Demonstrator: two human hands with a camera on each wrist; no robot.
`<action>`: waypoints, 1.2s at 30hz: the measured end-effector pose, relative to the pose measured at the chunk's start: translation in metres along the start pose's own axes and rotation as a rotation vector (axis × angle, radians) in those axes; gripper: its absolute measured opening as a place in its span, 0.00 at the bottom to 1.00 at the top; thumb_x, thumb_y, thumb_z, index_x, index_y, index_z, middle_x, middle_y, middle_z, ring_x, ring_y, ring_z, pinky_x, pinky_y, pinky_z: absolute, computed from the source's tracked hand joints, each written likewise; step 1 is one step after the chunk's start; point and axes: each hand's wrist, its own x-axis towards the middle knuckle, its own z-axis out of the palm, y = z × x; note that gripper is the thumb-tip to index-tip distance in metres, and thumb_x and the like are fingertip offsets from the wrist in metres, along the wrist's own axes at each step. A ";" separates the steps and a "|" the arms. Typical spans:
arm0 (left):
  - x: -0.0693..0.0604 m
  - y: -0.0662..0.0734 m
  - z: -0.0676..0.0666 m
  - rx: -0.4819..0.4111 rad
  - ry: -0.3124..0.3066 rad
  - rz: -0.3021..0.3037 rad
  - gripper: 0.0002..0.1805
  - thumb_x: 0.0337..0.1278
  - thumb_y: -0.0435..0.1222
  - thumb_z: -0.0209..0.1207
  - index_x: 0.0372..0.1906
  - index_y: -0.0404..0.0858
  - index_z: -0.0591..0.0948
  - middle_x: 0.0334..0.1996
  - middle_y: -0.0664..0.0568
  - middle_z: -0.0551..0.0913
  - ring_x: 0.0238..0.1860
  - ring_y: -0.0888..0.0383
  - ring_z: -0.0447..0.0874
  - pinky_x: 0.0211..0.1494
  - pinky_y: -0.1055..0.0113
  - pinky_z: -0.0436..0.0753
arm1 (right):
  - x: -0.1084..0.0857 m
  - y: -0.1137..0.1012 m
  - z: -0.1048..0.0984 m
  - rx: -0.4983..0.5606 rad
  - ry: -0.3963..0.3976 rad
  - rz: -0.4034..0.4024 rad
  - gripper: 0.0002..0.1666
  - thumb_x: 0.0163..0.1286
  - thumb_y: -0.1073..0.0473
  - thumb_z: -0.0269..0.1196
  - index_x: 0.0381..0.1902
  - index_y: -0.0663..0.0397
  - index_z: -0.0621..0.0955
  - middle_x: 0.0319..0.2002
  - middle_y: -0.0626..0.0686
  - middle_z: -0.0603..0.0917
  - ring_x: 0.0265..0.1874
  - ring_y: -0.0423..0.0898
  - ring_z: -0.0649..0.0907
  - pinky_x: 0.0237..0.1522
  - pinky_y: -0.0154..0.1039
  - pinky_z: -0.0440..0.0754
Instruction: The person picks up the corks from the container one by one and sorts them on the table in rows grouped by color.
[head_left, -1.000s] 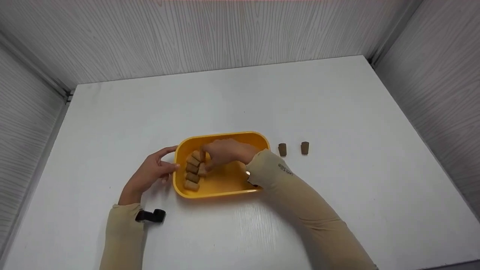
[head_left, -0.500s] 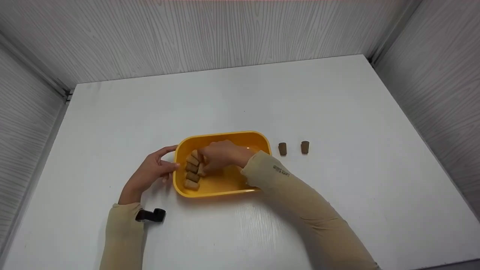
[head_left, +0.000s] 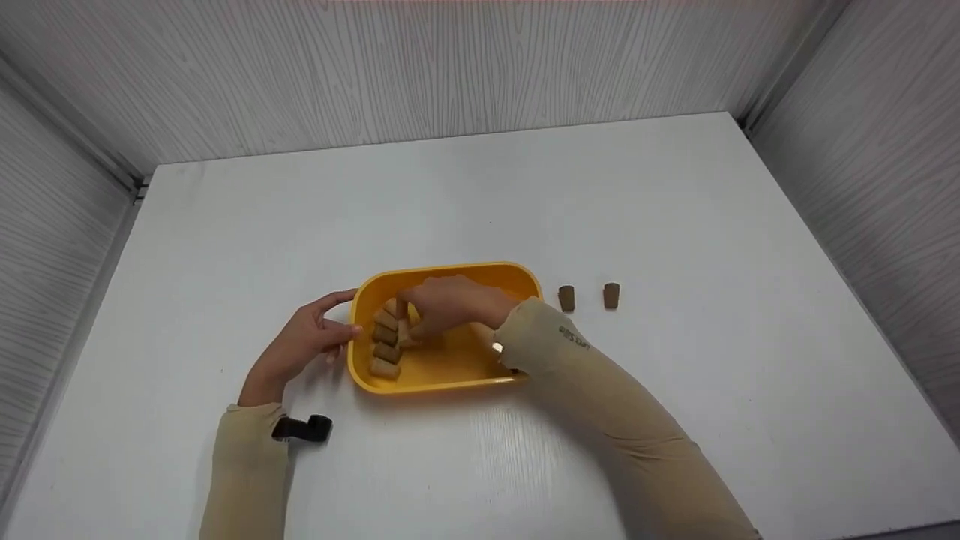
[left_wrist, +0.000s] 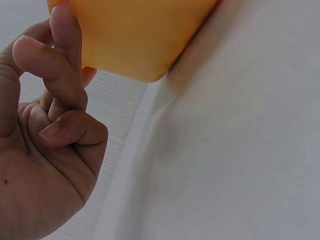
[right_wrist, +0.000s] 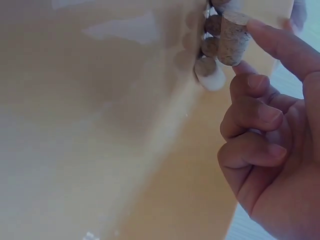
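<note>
A yellow plastic tray (head_left: 465,367) stands on the white table, with several corks (head_left: 385,334) lying in a row along its left inner end. My left hand (head_left: 304,339) holds the tray's left wall, thumb at the rim and fingers outside; the left wrist view shows this hand (left_wrist: 55,110) against the yellow wall. Inside the tray, my right hand (head_left: 454,301) pinches one tapered cork (right_wrist: 234,40) beside the row. In the right wrist view, the thumb and a finger touch opposite ends of that cork, while the other fingers of this hand (right_wrist: 275,135) are curled.
Two more corks, a nearer one (head_left: 566,298) and a farther one (head_left: 611,295), lie on the table (head_left: 712,360) right of the tray. Pale wood-grain panels (head_left: 480,67) enclose the back and sides. A black strap device (head_left: 304,429) sits on the left wrist.
My right hand shifts slightly left, then back right, and the cork in its fingers moves a little with it. The left hand, the tray and the two outside corks stay in place.
</note>
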 end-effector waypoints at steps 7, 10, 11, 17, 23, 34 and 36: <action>-0.003 -0.001 -0.001 0.018 0.012 -0.008 0.37 0.60 0.43 0.63 0.72 0.42 0.62 0.13 0.58 0.73 0.16 0.62 0.68 0.26 0.72 0.74 | -0.014 0.006 -0.020 0.037 0.050 -0.020 0.22 0.67 0.46 0.62 0.56 0.43 0.76 0.37 0.49 0.78 0.33 0.44 0.74 0.34 0.36 0.72; -0.004 -0.001 -0.001 0.023 0.017 -0.016 0.37 0.60 0.44 0.63 0.72 0.42 0.62 0.13 0.58 0.73 0.16 0.62 0.68 0.26 0.72 0.73 | -0.025 0.009 -0.031 0.057 0.080 -0.037 0.23 0.66 0.45 0.63 0.57 0.43 0.76 0.37 0.50 0.79 0.33 0.43 0.75 0.34 0.36 0.72; -0.004 -0.002 -0.001 0.023 0.019 -0.019 0.37 0.60 0.44 0.63 0.72 0.42 0.62 0.13 0.58 0.73 0.16 0.62 0.68 0.26 0.72 0.73 | -0.028 0.010 -0.035 0.068 0.094 -0.047 0.24 0.66 0.44 0.63 0.57 0.43 0.76 0.36 0.50 0.79 0.32 0.43 0.74 0.33 0.35 0.72; -0.002 0.000 0.001 -0.007 0.019 -0.003 0.37 0.60 0.42 0.63 0.72 0.41 0.62 0.14 0.58 0.75 0.15 0.61 0.67 0.25 0.72 0.73 | -0.057 0.025 -0.058 0.098 0.197 -0.086 0.23 0.65 0.43 0.64 0.56 0.42 0.77 0.32 0.50 0.79 0.28 0.43 0.74 0.31 0.36 0.71; -0.002 0.001 0.003 0.007 0.010 0.004 0.37 0.61 0.42 0.62 0.72 0.40 0.62 0.14 0.58 0.74 0.15 0.60 0.67 0.25 0.72 0.73 | -0.084 0.045 -0.067 0.154 0.266 -0.112 0.20 0.66 0.50 0.64 0.55 0.43 0.77 0.29 0.50 0.77 0.26 0.44 0.72 0.29 0.35 0.70; -0.001 0.005 0.005 0.018 0.009 0.000 0.37 0.60 0.42 0.63 0.72 0.41 0.63 0.13 0.57 0.74 0.15 0.59 0.67 0.25 0.71 0.73 | -0.143 0.075 -0.050 0.212 0.358 -0.161 0.19 0.67 0.52 0.63 0.55 0.46 0.77 0.24 0.48 0.70 0.22 0.42 0.69 0.28 0.34 0.68; -0.002 0.005 0.005 0.017 0.010 0.000 0.36 0.60 0.42 0.63 0.72 0.41 0.63 0.13 0.57 0.74 0.15 0.59 0.67 0.25 0.71 0.73 | -0.155 0.080 -0.044 0.232 0.361 -0.142 0.19 0.67 0.50 0.64 0.55 0.43 0.76 0.23 0.48 0.71 0.20 0.41 0.73 0.23 0.33 0.70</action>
